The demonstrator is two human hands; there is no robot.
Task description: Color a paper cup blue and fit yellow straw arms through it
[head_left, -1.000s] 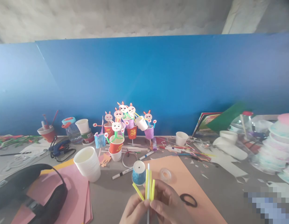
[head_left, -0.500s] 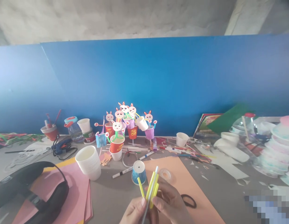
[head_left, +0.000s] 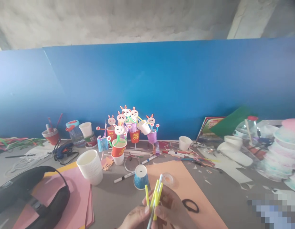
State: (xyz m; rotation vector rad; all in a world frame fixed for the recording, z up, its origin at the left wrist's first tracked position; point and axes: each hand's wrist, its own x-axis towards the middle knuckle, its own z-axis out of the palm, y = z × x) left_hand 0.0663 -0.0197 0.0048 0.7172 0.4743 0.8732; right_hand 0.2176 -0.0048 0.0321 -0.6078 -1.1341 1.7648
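Low in the centre, my left hand (head_left: pixel 137 217) is closed, with its thumb pressed on a bundle of yellow pipe cleaners (head_left: pixel 153 197) and a thin whitish stick (head_left: pixel 150 219). From the other side my right hand (head_left: pixel 171 206) pinches the same bundle, thumb in front and fingers curled behind. One yellow end (head_left: pixel 146 193) stands apart on the left of the bundle. Just beyond my hands, a blue-coloured paper cup (head_left: pixel 141 182) stands upside down, a small dark hole in its base. Beside it lies a roll of clear tape (head_left: pixel 168 179). My fingers hide the lower part of the bundle.
Rabbit-faced cup figures (head_left: pixel 119 147) crowd the back. Stacked white cups (head_left: pixel 90 167), pink paper (head_left: pixel 78 194) and a black headset-like object (head_left: pixel 59 206) lie left. Orange paper (head_left: pixel 185 178) with a black ring (head_left: pixel 190 205) lies right. Markers (head_left: pixel 124 177) and paper scraps are scattered about.
Both hands still grip the bundle. The separate yellow end at the left now stands more upright, and the yellow ends and stick sit slightly lower. The view has shifted a little.
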